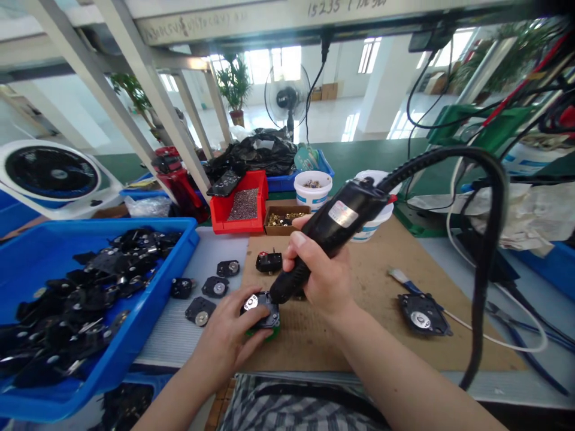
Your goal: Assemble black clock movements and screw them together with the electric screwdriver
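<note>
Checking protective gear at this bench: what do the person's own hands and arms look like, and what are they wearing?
The left hand and right hand are bare: no gloves, rings or watch show. The forearms are bare too, with no sleeves in view. A grey-and-black checked garment shows at the bottom of the view.

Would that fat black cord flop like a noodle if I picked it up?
Probably not: the black cord holds a wide arch in the air, so it seems springy. It looks thick, so it may feel heavy and tug the electric screwdriver.
</note>
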`<state>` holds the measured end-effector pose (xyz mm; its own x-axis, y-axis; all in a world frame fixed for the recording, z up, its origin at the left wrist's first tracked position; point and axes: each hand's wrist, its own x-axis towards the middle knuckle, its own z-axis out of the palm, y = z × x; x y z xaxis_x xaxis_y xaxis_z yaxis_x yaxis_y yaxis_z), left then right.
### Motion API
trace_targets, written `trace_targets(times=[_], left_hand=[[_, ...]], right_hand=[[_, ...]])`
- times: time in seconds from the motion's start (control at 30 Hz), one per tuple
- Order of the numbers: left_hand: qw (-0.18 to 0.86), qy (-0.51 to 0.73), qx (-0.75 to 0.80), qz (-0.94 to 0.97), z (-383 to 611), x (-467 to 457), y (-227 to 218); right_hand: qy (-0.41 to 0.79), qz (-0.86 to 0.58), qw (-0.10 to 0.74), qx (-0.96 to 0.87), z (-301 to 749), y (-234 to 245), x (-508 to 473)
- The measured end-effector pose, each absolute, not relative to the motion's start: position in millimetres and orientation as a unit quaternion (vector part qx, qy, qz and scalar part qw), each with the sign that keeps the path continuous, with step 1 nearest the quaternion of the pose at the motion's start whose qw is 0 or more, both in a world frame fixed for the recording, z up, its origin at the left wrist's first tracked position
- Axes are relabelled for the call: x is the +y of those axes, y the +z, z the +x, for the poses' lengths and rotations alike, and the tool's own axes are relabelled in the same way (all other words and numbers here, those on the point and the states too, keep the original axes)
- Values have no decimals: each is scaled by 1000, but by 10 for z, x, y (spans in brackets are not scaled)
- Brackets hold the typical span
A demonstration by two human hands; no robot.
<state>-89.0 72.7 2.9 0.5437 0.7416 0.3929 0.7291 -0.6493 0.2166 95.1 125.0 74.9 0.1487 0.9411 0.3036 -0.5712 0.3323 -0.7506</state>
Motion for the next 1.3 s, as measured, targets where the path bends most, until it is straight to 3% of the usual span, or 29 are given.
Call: trace_targets(times=[0.3,1.3], left_hand=[[0,286,468,836,-774,591,-111],[44,307,468,828,-759,582,-218]], right_hand=[[516,-227,677,-473,999,865,1042],[480,-236,602,-592,830,808,1032]])
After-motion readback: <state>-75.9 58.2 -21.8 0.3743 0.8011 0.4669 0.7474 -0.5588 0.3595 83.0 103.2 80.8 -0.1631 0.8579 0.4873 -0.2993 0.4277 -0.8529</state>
